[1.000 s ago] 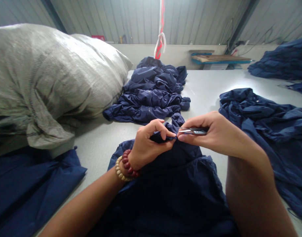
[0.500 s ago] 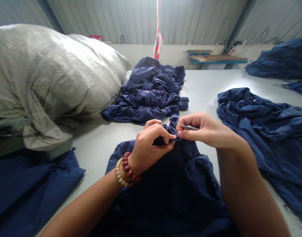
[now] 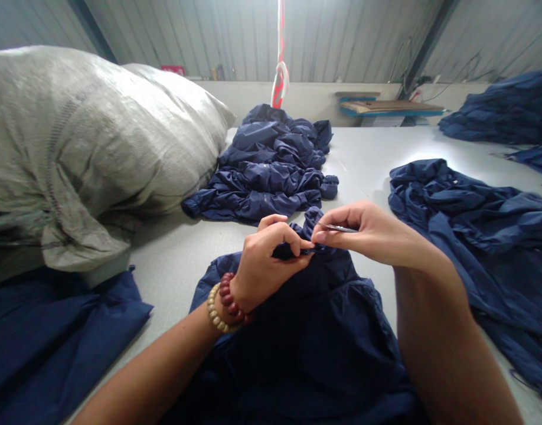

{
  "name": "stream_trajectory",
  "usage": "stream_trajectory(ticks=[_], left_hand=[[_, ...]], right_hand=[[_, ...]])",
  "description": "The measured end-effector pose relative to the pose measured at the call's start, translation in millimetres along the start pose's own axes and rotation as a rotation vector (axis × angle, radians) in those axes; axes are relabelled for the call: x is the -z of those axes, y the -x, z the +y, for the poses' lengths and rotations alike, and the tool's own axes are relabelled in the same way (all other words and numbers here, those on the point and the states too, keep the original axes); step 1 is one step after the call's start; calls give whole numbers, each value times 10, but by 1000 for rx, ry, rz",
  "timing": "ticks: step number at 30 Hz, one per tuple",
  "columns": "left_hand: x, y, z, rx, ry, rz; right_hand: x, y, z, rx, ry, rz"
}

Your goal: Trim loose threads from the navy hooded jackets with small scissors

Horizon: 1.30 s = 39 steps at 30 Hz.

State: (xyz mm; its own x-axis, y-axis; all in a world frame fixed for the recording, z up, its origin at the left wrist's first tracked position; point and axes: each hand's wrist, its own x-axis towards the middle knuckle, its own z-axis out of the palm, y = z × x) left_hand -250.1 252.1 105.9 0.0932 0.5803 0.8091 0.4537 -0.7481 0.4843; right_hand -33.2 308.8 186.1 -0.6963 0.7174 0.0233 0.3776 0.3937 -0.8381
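Navy garment is lying on the table, spreading out toward 6 o'clock from where the two hands are meeting (clock centered on the fingertips, so 12 is pointing straight away from the wearer). Left hand is pinching a bunched bit of its fabric between thumb and fingers, and that wrist is sporting a dark red bead bracelet plus a tan bead bracelet. Right hand is gripping a small pointed metal tool, fingertips sitting right beside the left ones; I'm not managing to tell if it's snips or tweezers, since the fingers are hiding part of it.

As for the rest, a heap of crumpled navy garments is sitting at 11 o'clock, with a big woven sack bulging next to it at 10. Some flat navy fabric is lying at about 8. Another rumpled navy garment is sprawling at 3, and a taller navy pile is sitting farther back at 2. Red-and-white strip is hanging near 12.
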Motion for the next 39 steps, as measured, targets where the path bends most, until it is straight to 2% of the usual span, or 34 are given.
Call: stream_trajectory(ticks=[3, 9, 19, 23, 27, 29, 35, 37, 39], left_hand=[[6, 7, 6, 39, -24, 0], [34, 4, 50, 202, 9, -25], [-19, 30, -20, 145, -29, -38], [-22, 31, -28, 179, 5, -36], [-24, 20, -25, 180, 20, -31], [-25, 19, -32, 197, 21, -30], [-18, 40, -74, 238, 47, -41], [-15, 50, -87, 266, 57, -36], [-15, 59, -99, 288, 68, -30]], right_hand=[[5, 38, -35, 33, 51, -8], [5, 113, -84, 82, 158, -11], [2, 94, -112, 49, 210, -7], [76, 93, -69, 23, 134, 79], [118, 9, 73, -24, 166, 238], [111, -36, 131, -29, 182, 264], [21, -36, 63, 76, 141, -12], [1, -15, 15, 84, 155, -29], [-14, 4, -21, 94, 153, 20]])
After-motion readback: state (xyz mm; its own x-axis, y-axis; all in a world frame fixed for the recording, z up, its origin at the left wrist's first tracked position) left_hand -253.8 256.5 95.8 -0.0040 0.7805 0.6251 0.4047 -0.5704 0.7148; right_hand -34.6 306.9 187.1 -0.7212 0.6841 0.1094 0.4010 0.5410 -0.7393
